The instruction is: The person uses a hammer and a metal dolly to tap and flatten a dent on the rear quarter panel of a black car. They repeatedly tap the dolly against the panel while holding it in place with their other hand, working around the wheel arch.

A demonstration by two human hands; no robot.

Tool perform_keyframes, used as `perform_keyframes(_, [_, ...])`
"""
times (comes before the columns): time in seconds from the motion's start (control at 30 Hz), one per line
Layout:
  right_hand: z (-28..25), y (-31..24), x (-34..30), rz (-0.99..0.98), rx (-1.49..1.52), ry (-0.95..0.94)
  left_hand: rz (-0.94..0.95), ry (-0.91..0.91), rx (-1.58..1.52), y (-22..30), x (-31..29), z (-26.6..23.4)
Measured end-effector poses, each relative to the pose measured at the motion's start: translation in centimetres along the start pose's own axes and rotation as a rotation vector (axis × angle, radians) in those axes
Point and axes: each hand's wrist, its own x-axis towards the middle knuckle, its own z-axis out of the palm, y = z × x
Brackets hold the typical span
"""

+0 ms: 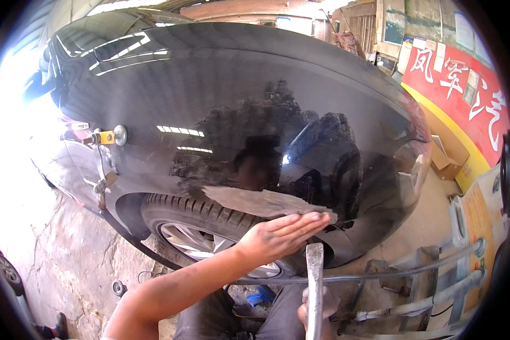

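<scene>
A dark car fender (226,113) with a glossy, dust-streaked surface fills the middle of the view. Along the wheel arch's upper edge runs a bare, greyish scraped patch (255,201). My left hand (286,233) lies flat at the right end of this patch, its fingers stretched out side by side. Low in front of me, my right hand (305,309) grips a silver metal pry bar (315,272) that stands nearly upright, its flattened end just below my left hand. The bar hides part of my right hand. Behind my left forearm is the tyre (195,209) with its silver rim.
A yellow clamp-like tool (106,137) with a round pad is attached to the car at left. Grey hoses or bars (379,276) stretch to a machine (481,243) at right. Behind it are a cardboard box (449,158) and a red banner (464,85). Something blue (260,296) lies below.
</scene>
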Motion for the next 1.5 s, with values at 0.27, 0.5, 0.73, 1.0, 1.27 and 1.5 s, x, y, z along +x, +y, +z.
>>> perform_keyframes(0.27, [-0.1, -2.5, 4.2, -0.136, 0.011, -0.065, 0.067, 0.030, 0.304, -6.0, -4.1, -0.2])
perform_keyframes(0.5, [0.8, -1.6, 4.1, -0.135, 0.067, -0.104, -0.112, 0.086, 0.155, -8.3, -9.1, -0.5])
perform_keyframes(0.73, [2.0, -1.3, 5.4, -0.257, 0.147, -0.217, -0.026, 0.049, 0.106, -4.4, -6.1, 0.3])
perform_keyframes(1.0, [3.4, -1.1, 6.9, -0.249, 0.105, -0.291, -0.089, 0.059, 0.162, -6.2, -9.1, 0.8])
perform_keyframes(1.27, [4.5, -1.2, 7.8, -0.208, 0.171, -0.266, -0.320, 0.296, 0.150, -5.3, -12.1, 3.5])
perform_keyframes(1.5, [3.7, -2.1, 7.9, -0.235, 0.188, -0.309, -0.317, 0.282, 0.146, -5.3, -12.3, 3.7])
